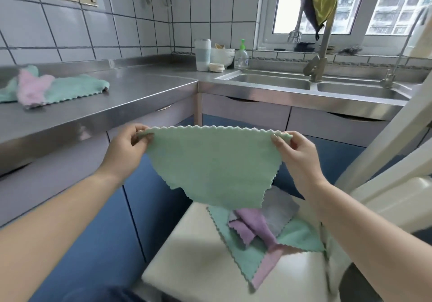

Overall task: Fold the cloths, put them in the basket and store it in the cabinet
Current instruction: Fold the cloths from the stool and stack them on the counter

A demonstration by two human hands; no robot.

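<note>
I hold a light green cloth (212,161) with zigzag edges spread out in the air. My left hand (127,148) pinches its top left corner and my right hand (295,154) pinches its top right corner. Below it, a loose pile of cloths (257,234) in green, purple, grey and pink lies on the seat of a white chair (198,266). More cloths (53,87), green and pink, lie on the steel counter (140,91) at the far left. No basket is in view.
Blue cabinet doors (105,220) run under the counter, with drawers above them. A double sink (304,84) with a tall tap (318,63) sits at the right, a cup, bowls and a soap bottle (241,56) behind it. The white chair back (385,161) rises at right.
</note>
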